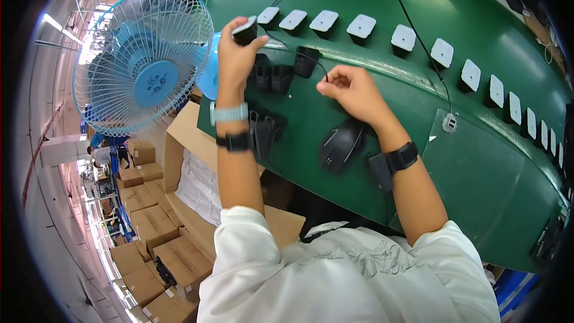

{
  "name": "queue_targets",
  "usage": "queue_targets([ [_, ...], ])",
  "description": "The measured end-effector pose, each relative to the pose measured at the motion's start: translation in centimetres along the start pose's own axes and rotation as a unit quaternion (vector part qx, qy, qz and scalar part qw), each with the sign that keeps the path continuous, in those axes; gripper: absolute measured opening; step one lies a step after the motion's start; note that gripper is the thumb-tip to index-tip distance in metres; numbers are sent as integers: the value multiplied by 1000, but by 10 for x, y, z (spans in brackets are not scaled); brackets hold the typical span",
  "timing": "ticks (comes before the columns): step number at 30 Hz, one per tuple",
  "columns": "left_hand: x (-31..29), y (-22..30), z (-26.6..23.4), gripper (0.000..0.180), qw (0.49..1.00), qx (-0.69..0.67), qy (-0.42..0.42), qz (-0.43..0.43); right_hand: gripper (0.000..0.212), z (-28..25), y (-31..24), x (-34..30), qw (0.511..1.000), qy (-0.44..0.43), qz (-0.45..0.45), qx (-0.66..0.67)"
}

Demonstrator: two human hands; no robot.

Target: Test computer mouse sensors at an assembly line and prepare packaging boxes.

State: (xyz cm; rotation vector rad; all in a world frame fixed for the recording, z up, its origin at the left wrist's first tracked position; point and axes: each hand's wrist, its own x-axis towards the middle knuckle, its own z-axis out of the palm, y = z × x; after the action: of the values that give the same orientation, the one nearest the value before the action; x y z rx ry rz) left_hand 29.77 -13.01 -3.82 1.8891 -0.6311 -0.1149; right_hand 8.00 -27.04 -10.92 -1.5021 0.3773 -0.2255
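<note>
My left hand point(237, 54) grips a small black block with a white top point(244, 30) at the left end of a row of like blocks on the green conveyor belt point(371, 84). My right hand point(353, 90) pinches a thin black cable point(299, 55) that runs toward the left hand. A black computer mouse point(339, 145) lies on the belt just below my right hand. Several small black parts point(281, 75) sit between the two hands. Both wrists wear black straps.
A row of white-topped black blocks point(362, 27) runs along the belt to the right. A blue fan point(146, 60) stands at the left. Below it are an open cardboard box point(191, 185) and several stacked cartons point(152, 233). A small connector point(449, 122) lies on the belt.
</note>
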Motion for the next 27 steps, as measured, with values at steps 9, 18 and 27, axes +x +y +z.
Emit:
queue_targets([
  [9,-166,12,30,34,994,-12,-105,-9,14,5,-6,-2,977,-73,-23,201],
  [18,-163,5,43,39,988,-52,-142,11,13,10,-3,-6,980,-108,-63,155],
  [27,-159,-4,54,36,992,-49,-112,-10,18,13,3,-3,990,-66,-78,97],
])
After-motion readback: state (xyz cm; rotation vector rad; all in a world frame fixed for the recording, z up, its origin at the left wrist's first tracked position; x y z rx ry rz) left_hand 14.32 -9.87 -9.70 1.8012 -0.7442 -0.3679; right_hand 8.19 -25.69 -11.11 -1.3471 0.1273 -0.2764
